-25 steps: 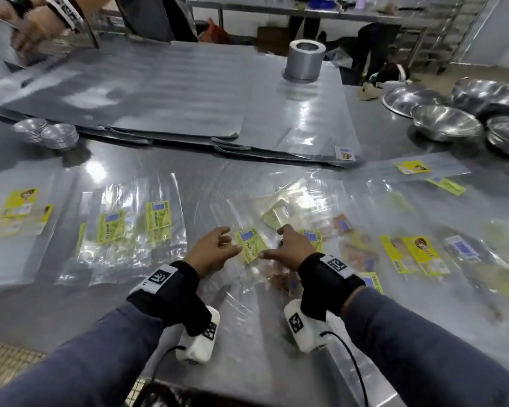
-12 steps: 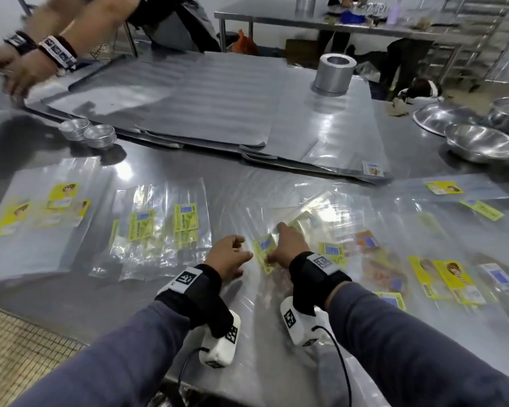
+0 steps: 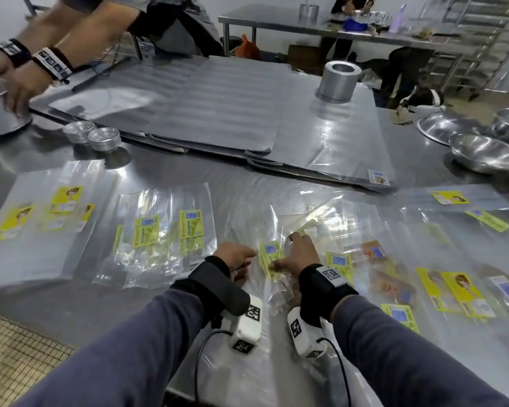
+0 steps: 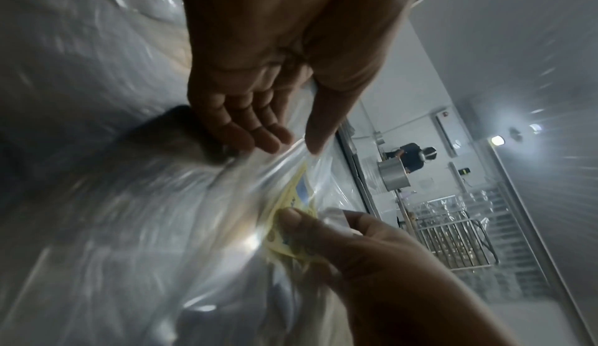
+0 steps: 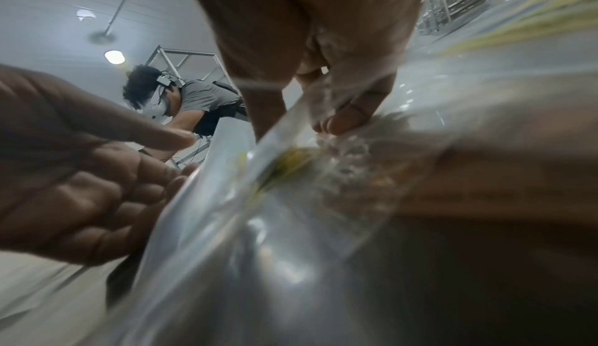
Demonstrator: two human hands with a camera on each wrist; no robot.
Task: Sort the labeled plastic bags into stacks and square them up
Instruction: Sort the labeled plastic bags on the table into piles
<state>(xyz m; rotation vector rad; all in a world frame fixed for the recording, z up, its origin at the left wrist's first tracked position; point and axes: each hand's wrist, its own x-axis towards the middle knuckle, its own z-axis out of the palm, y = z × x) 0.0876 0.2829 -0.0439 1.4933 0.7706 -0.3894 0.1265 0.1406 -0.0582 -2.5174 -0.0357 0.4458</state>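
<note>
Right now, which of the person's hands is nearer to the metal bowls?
Right. The right hand lies on the same side of the table as the metal bowls; the left hand is farther off, beside it.

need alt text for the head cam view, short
A person's right hand pinches a clear bag with a green label on a steel table, the open left hand beside it. Sorted bag stacks lie to the left, loose bags to the right.
</note>
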